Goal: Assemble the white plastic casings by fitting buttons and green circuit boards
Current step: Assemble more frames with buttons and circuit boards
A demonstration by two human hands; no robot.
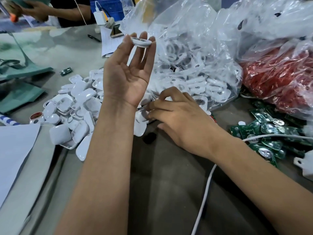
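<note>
My left hand [128,72] is raised palm-up and pinches a white plastic casing [141,42] with button holes between thumb and fingertips. Lower down, my right hand [176,114] lies on the table with fingers curled at the edge of the pile of white casing shells [79,106]; whether it holds a piece is hidden. Green circuit boards [264,131] are heaped at the right. A clear bag of white casings [194,70] lies open behind my hands.
A bag of red parts [277,75] lies at the far right. A white cable [208,182] runs across the dark table. White paper [15,150] lies at the left, teal sheets [22,70] beyond. Another person works at the back left.
</note>
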